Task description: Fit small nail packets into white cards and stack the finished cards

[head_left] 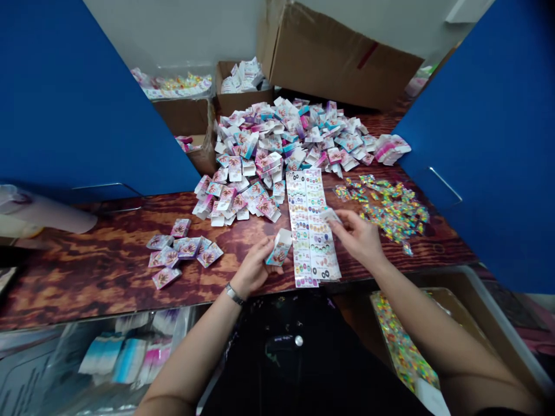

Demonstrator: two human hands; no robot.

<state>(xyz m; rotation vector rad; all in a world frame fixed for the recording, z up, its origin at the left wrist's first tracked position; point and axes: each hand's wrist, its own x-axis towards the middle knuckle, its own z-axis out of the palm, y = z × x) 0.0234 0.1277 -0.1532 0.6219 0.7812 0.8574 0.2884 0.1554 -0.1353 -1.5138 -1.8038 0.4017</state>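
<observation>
Pinching box (280,247) between fingers (262,249) (left hand (251,268)).

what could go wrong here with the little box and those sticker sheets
1. The sticker sheets reach the edge of the table; the right hand, pinching a small pale piece over them, might nudge them off.
2. The pile of small boxes touches their far end and may slide onto them.
3. The left hand grips the open box; it could get crushed.

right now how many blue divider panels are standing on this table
2. The left blue panel stands at the table's left edge, the right blue panel at its right edge, with the heap of small boxes between them at the back. Nothing suggests a hidden third.
</observation>
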